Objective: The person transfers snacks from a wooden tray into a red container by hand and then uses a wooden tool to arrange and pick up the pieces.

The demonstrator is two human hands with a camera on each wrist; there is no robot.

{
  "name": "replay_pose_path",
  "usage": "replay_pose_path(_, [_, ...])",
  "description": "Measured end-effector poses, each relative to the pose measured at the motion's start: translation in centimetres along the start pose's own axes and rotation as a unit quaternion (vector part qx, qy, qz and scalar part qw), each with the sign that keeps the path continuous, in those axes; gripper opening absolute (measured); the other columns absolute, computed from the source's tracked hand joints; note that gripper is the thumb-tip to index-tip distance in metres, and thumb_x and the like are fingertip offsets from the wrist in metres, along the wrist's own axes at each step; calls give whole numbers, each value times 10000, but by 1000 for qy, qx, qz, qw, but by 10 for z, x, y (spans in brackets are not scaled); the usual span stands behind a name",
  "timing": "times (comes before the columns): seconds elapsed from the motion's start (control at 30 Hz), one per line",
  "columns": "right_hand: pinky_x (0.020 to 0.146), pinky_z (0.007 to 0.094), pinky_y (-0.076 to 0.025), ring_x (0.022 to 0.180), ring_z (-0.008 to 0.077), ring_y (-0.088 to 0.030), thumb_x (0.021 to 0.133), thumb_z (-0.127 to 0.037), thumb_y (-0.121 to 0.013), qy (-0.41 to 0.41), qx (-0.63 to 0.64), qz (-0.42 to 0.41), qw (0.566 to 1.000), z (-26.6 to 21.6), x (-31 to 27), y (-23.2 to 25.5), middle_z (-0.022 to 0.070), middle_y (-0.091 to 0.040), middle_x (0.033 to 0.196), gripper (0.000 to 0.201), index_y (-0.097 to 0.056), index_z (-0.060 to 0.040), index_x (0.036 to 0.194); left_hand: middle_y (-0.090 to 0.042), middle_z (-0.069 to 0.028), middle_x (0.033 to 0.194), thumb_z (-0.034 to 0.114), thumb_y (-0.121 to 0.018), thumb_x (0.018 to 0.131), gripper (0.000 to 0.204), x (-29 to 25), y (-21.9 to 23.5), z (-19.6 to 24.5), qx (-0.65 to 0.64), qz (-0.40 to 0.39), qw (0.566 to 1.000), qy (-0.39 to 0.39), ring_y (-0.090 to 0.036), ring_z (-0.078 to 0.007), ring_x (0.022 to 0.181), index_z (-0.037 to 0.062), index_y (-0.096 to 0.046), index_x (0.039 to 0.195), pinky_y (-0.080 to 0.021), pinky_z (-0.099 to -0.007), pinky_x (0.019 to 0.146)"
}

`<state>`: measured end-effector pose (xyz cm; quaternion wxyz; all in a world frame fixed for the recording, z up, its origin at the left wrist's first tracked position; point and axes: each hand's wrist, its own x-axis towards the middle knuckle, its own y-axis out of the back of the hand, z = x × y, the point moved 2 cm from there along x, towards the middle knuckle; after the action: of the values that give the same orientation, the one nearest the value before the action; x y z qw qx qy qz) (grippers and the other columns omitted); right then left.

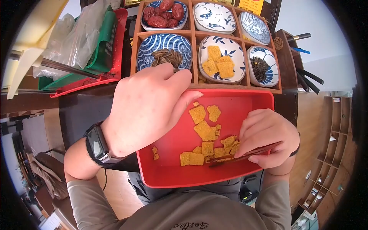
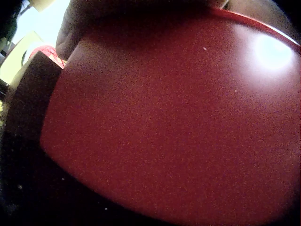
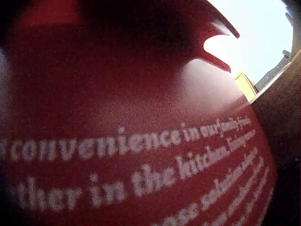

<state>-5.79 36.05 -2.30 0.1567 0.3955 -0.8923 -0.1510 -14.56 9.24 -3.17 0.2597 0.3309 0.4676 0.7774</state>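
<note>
My left hand (image 1: 147, 101), with a watch on its wrist, grips the back rim of a red plastic bin (image 1: 161, 174) near its left corner. The thumb lies along the rim and the fingers bend down, their tips hidden. In the left wrist view the bin's smooth wall (image 2: 164, 122) fills most of the picture. My right hand (image 1: 266, 134) reaches inside the bin and pinches slim reddish-brown wooden tongs (image 1: 245, 152). The tongs' tips are low among square yellow crackers (image 1: 196, 159) on the bin floor. Pale print marks the bin's wall (image 3: 141, 155) in the right wrist view.
A wooden divided box (image 1: 134, 57) behind the bin holds bowls with red dates (image 1: 166, 15), seeds (image 1: 167, 57), crackers (image 1: 222, 63) and tea leaves (image 1: 259, 69). Plastic bags (image 1: 76, 44) rest in a green bin (image 1: 103, 50) at left. Pens (image 1: 306, 78) stand at right.
</note>
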Motion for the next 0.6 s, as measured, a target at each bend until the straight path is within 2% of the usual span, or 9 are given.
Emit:
replay_pose_path(0.07, [648, 412, -501, 728, 305, -697, 834, -57, -803, -2, -2, -2, 1000, -1, 1, 0, 77, -730, 813, 201, -814, -46, 1035, -575, -135, 824, 285, -816, 958, 316, 0, 0, 0, -2, 0, 1000, 0, -643, -383, 761, 51, -610, 908, -506, -470, 631])
replay_pose_path(0.17, [659, 418, -512, 732, 320, -705, 859, -54, -808, -21, 16, 47, 999, 0, -1, -2, 103, -755, 837, 208, -816, -26, 1065, -575, -136, 824, 285, -814, 960, 316, 0, 1, 0, -1, 0, 1000, -1, -643, -384, 760, 49, -610, 909, -505, -470, 631])
replay_pose_path(0.27, [668, 421, -522, 738, 329, -713, 888, -52, -813, -54, 2, 61, 997, -4, 1, -1, 125, -772, 859, 210, -815, -7, 1093, -574, -136, 821, 285, -813, 961, 314, 0, 1, 0, -1, 1, 1000, -2, -642, -384, 760, 50, -611, 909, -505, -471, 631])
replay_pose_path(0.6, [679, 405, -502, 764, 296, -716, 905, -119, -854, -51, -32, 26, 998, -2, -1, -3, 98, -775, 881, 278, -820, -29, 1166, -575, -136, 819, 282, -812, 958, 301, 0, 0, -1, 1, 4, 1000, -5, -645, -384, 766, 53, -620, 918, -506, -474, 633])
